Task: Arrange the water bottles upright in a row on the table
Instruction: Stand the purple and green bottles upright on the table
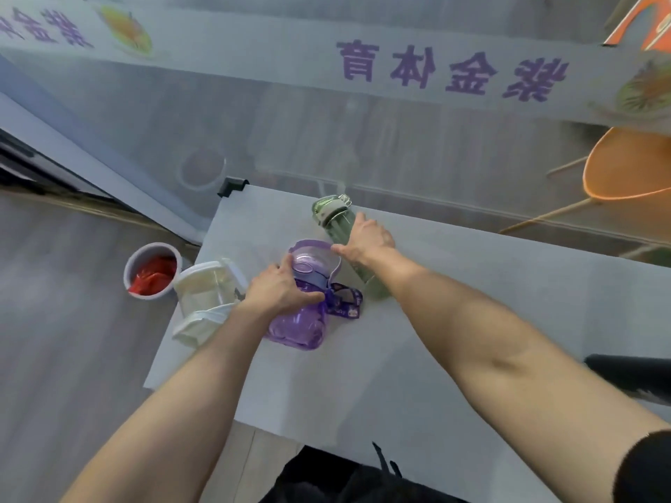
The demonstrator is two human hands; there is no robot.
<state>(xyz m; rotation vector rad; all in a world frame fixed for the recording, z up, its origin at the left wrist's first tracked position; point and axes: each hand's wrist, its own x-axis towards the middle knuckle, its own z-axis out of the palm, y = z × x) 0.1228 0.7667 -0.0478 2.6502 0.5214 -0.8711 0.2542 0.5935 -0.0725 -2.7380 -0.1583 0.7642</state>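
Three bottles stand close together near the left end of the grey table [454, 321]. The purple bottle [297, 328] is in the middle, with a purple lid, a carry handle and a strap. My left hand [279, 288] grips its upper body just below the lid. The green bottle [336, 219] stands behind it to the right, and my right hand [366, 241] wraps around its side, fingers toward its cap. A white translucent bottle [205, 295] stands at the table's left edge, untouched.
A white bin [150, 270] with a red bag sits on the floor left of the table. A glass wall with purple lettering runs behind the table. An orange chair [624, 165] stands beyond the glass at right.
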